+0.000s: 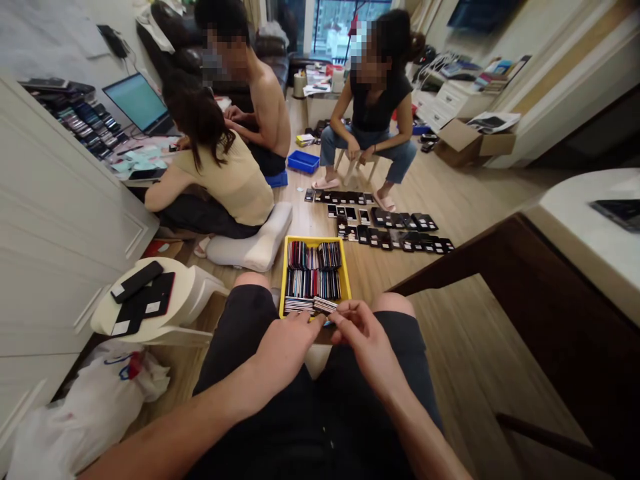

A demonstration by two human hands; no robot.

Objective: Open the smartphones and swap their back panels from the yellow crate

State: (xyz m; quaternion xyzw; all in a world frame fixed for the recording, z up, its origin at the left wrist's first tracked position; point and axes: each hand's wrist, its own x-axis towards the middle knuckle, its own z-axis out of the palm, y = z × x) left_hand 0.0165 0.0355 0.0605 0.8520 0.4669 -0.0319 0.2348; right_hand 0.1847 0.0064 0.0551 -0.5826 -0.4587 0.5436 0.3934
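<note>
A yellow bin (346,280) between my knees holds rows of slim phones (314,283) standing on edge. Over its near rim lies my left hand (290,343), fingers stretched toward the front row and thumb pointing right. My right hand (364,333) is at the near right corner, thumb and fingers closed around the end of a tilted bunch of phones (325,305). How many of these it grips is hidden by the fingers.
Phones (395,239) lie in rows on the floor beyond the bin. On the left, a white stool (185,300) carries dark phones or cases, near a plastic bag (95,407). A dark table (550,267) stands right. Three people sit ahead, near a blue tray (303,162).
</note>
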